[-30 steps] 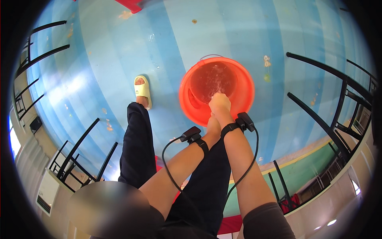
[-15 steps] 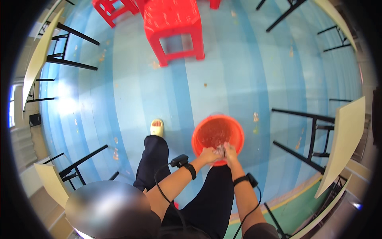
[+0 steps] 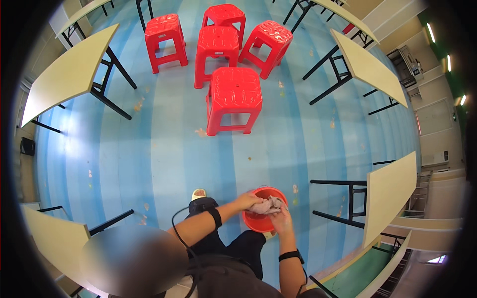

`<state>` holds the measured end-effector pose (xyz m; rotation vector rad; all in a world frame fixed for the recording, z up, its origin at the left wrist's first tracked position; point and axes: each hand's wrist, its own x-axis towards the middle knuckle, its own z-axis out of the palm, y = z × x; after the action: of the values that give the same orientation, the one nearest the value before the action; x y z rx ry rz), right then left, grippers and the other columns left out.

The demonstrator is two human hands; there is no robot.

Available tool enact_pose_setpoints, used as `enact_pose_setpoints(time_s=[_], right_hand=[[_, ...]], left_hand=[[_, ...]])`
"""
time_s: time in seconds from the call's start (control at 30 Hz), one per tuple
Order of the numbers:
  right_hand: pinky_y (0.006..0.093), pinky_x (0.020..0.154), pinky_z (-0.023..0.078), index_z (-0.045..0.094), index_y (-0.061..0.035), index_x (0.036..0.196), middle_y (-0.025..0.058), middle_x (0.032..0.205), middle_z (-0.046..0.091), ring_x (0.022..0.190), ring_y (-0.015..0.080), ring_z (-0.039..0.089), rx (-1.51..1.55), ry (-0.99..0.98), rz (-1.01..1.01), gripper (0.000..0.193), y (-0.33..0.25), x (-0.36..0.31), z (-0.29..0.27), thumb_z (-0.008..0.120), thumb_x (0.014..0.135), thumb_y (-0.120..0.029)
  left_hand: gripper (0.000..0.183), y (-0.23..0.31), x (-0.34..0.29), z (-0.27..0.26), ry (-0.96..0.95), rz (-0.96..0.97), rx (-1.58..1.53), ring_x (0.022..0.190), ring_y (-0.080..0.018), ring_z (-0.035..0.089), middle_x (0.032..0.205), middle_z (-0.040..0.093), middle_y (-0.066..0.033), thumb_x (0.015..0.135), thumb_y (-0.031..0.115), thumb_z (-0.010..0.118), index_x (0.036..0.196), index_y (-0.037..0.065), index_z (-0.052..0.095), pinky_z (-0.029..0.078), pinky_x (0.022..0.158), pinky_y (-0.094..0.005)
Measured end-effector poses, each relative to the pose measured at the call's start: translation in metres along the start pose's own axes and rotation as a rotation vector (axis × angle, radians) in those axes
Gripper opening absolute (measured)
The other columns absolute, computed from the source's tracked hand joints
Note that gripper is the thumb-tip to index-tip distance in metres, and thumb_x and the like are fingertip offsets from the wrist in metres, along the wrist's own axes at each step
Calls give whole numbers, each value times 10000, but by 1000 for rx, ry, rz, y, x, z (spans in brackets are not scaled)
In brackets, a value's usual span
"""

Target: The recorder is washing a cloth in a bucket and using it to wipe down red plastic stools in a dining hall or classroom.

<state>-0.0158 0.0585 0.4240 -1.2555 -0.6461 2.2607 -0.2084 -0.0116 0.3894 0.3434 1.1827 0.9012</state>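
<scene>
A greyish-pink wet-looking cloth [image 3: 267, 205] is bunched loosely over the mouth of a red bucket [image 3: 256, 222]. My left hand [image 3: 246, 200] grips its left end, fingers closed. From below on the right, my right hand [image 3: 282, 220] holds the other end. The cloth sags and folds between the two hands, hiding part of the bucket's inside. Both wrists carry black bands.
Several red plastic stools [image 3: 234, 92] stand on the blue striped floor ahead. Pale folding tables with black legs line the left [image 3: 74, 74] and right [image 3: 392, 193]. My slippered foot [image 3: 198, 193] is left of the bucket.
My hands have risen from inside the bucket and moved apart, and the squeezed cloth now shows loosened between them. The view has tilted up, bringing more stools and tables in.
</scene>
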Motion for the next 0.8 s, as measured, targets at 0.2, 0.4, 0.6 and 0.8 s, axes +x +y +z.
enact_pose_setpoints(time_s=[0.2, 0.4, 0.6, 0.8], right_hand=[[433, 1013, 383, 447, -36, 1294, 127, 1283, 514, 1196, 271, 484, 134, -142, -164, 443, 11, 18, 107, 411, 983, -349], [401, 1030, 392, 355, -52, 1365, 131, 1276, 511, 1211, 263, 478, 53, -203, -255, 599, -47, 13, 188, 658, 858, -149], [350, 922, 480, 328, -63, 1394, 139, 1260, 499, 1130, 221, 532, -145, -280, -306, 759, -96, 4, 241, 743, 760, -29], [305, 782, 514, 454, -15, 1288, 122, 1022, 626, 917, 198, 626, -281, -12, -379, 612, -124, 25, 270, 736, 746, 15]], left_hand=[[441, 102, -68, -79, -165, 180, 474, 642, -131, 566, 787, 616, -51, 774, 399, 726, 1026, 50, 633, 439, 531, -256], [502, 172, -109, -110, -170, 279, 481, 856, -144, 606, 1023, 636, -78, 760, 359, 759, 1125, 41, 623, 475, 730, -260], [394, 205, -129, -112, -135, 215, -28, 874, -121, 603, 978, 655, -45, 835, 287, 695, 1120, 23, 628, 471, 749, -256], [378, 243, -127, -81, 313, 684, 829, 774, -183, 618, 866, 663, -108, 793, 291, 716, 1016, -10, 660, 481, 700, -297]])
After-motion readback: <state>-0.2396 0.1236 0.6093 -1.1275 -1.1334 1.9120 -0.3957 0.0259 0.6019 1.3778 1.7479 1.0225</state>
